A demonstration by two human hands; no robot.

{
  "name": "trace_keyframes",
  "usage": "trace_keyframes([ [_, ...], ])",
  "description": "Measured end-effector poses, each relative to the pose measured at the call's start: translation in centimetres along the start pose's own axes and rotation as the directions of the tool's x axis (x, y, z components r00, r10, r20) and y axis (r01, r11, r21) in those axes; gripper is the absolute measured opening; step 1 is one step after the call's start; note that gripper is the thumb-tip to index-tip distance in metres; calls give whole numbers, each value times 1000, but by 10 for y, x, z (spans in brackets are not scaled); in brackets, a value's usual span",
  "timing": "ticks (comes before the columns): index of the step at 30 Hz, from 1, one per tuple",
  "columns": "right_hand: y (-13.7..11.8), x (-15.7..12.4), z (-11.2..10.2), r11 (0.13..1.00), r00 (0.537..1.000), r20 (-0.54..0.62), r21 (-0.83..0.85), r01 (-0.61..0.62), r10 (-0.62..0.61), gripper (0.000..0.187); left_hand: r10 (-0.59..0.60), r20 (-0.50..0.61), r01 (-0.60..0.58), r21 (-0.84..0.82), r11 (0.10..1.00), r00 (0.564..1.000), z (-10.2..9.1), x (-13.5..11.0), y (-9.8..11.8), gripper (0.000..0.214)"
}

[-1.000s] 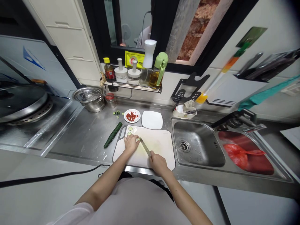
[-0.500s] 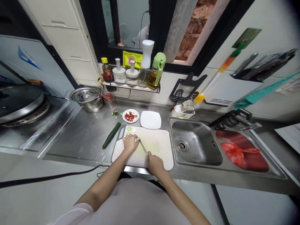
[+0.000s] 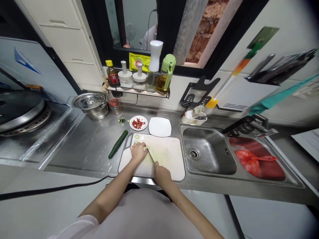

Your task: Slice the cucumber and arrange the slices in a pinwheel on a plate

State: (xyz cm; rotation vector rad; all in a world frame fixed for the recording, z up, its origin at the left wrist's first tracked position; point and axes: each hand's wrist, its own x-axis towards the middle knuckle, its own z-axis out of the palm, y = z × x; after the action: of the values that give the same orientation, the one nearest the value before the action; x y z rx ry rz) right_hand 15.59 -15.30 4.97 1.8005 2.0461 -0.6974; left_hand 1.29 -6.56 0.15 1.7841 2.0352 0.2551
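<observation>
My left hand (image 3: 138,152) rests on the white cutting board (image 3: 171,157), its fingers bent and pressed over cucumber pieces that they mostly hide. A pale green cucumber slice (image 3: 147,147) peeks out by the fingertips. My right hand (image 3: 162,175) is closed round the handle of a kitchen knife (image 3: 151,156); its blade points up and left, with the tip close to that slice and my left fingers. Beyond the left hand, near the board's handle slot, lie loose cucumber slices (image 3: 137,136). A whole dark green cucumber (image 3: 118,144) lies on the counter left of the board.
Behind the board stand a plate of chopped red pieces (image 3: 138,123) and a white square plate (image 3: 159,126). Cucumber scraps (image 3: 122,120) lie farther left, near a lidded steel pot (image 3: 92,105). A sink (image 3: 209,151) adjoins on the right. Bottles sit on a rack (image 3: 139,92).
My right hand has shifted slightly left, and the knife blade has turned, now showing narrower and more edge-on. The left hand stays in place. The whole view has shifted a little.
</observation>
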Motion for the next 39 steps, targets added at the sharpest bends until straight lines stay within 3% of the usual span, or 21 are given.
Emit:
trace_keyframes([
  [6,-7,5,-10,1000,999,48,20,-14,13,36,0,6,0,-5,1000,1000,0,0,-1,20],
  [13,7,6,-22,998,997,72,50,34,-37,32,-3,22,3,7,1000,1000,-1,3,-2,20],
  [39,16,6,-19,996,996,73,79,41,-47,33,6,39,-8,43,999,999,-2,7,-1,21],
])
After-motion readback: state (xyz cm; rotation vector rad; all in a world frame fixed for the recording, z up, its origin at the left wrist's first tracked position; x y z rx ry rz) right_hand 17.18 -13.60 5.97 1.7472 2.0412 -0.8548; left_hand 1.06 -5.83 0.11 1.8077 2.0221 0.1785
